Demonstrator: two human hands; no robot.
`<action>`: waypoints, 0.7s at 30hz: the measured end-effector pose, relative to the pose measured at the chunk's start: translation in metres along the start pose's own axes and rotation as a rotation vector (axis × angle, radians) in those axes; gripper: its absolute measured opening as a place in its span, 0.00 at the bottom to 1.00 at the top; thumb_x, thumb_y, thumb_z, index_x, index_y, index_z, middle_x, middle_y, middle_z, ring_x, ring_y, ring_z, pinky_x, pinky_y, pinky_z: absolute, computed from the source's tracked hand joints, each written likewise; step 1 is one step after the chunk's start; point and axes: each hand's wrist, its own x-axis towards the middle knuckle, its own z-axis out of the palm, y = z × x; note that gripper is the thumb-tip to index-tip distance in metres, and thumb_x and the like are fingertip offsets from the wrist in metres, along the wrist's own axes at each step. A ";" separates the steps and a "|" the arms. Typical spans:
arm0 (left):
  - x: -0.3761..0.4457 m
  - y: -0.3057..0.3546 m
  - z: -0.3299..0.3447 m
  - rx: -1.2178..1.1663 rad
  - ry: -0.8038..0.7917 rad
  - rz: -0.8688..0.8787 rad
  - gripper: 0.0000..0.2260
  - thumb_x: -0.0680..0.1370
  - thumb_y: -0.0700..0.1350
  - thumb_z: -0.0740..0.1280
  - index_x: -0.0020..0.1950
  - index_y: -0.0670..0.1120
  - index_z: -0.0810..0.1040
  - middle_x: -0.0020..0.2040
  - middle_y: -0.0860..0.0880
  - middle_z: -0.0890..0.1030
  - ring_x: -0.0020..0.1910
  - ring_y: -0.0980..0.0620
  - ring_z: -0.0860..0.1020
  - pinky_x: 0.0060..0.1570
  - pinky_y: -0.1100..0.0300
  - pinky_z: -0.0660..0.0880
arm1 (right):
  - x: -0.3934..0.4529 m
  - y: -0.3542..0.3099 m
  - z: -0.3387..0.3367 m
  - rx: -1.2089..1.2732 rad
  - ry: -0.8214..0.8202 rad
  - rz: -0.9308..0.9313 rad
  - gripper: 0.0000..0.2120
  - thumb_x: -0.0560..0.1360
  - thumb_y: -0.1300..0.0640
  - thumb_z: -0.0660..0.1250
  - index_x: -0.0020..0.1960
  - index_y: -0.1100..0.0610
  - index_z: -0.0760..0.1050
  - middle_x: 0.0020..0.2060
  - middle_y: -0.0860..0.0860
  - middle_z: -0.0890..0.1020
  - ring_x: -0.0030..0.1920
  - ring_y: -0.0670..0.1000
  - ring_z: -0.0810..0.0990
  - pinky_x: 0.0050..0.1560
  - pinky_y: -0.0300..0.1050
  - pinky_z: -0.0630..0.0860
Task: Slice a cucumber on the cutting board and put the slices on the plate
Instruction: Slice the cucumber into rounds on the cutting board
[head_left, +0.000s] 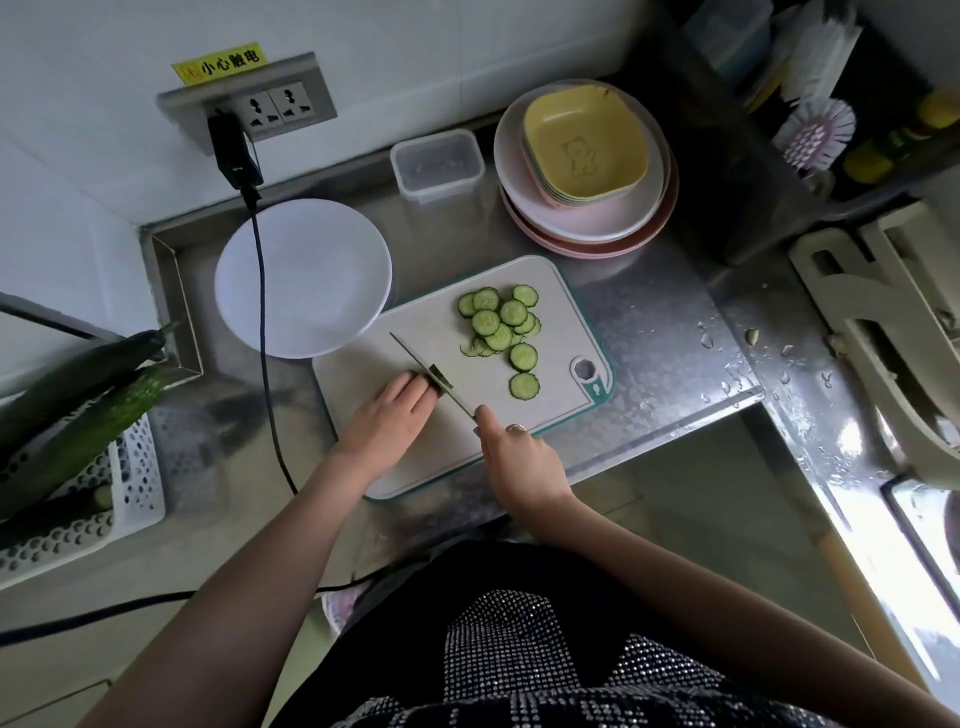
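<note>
1. Cucumber (435, 383) stub lies on the board (415, 332), my left hand (387, 415) clasping it.
2. My right hand (519, 457) grips the knife (431, 371).
3. Slices (501, 327) sit on the board; plate (304, 278) bare, on the wet steel bench (649, 332).

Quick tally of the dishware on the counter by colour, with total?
White plate, left of the cutting board, nothing on it: 1
Clear container: 1
Pink plates in the stack: at least 2, exact count unclear
Yellow bowl on top of nested bowls, others hidden: 1 visible
Total: at least 5
</note>
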 end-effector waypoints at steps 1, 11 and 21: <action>0.000 -0.001 0.000 -0.001 0.001 0.003 0.09 0.72 0.37 0.58 0.48 0.42 0.75 0.42 0.46 0.78 0.50 0.47 0.71 0.37 0.56 0.78 | 0.000 0.000 0.001 -0.006 0.001 0.003 0.03 0.83 0.56 0.50 0.54 0.55 0.58 0.35 0.58 0.73 0.31 0.59 0.68 0.32 0.49 0.64; 0.000 -0.004 0.004 -0.073 -0.012 0.028 0.15 0.72 0.38 0.58 0.58 0.43 0.69 0.56 0.47 0.71 0.55 0.47 0.70 0.42 0.56 0.78 | 0.005 0.000 0.005 0.079 -0.047 0.089 0.09 0.81 0.59 0.52 0.46 0.53 0.52 0.32 0.56 0.69 0.32 0.58 0.68 0.33 0.49 0.65; -0.001 -0.004 0.000 -0.136 -0.025 0.028 0.19 0.69 0.34 0.63 0.58 0.43 0.68 0.58 0.47 0.68 0.57 0.47 0.69 0.41 0.56 0.79 | 0.015 0.004 0.007 0.096 -0.044 0.155 0.08 0.79 0.62 0.52 0.46 0.53 0.54 0.34 0.57 0.72 0.34 0.60 0.73 0.34 0.50 0.69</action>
